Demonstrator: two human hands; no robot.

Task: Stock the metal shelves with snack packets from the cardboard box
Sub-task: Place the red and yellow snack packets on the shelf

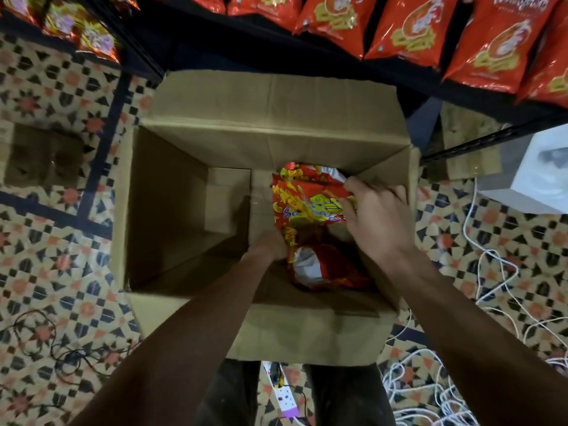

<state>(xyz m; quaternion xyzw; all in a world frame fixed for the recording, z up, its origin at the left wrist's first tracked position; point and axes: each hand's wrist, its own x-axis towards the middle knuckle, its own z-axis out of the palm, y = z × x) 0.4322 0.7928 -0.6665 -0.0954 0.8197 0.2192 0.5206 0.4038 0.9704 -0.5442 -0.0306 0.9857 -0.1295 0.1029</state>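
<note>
An open cardboard box (190, 210) stands on the floor below me. In its right half lie red and yellow snack packets (304, 204). My right hand (379, 219) reaches in from the right and grips the top packet's right edge, fingers curled over it. My left hand (270, 245) is deep in the box at the packets' lower left edge, its fingers hidden behind them. The dark metal shelf (338, 66) runs along the top, lined with red snack packets (408, 29).
Patterned tile floor (55, 241) surrounds the box. White cables (498, 272) tangle at the right, a power strip (284, 395) lies between my feet, and black wires (46, 339) sit at lower left. A white box (534, 170) stands at the right under the shelf.
</note>
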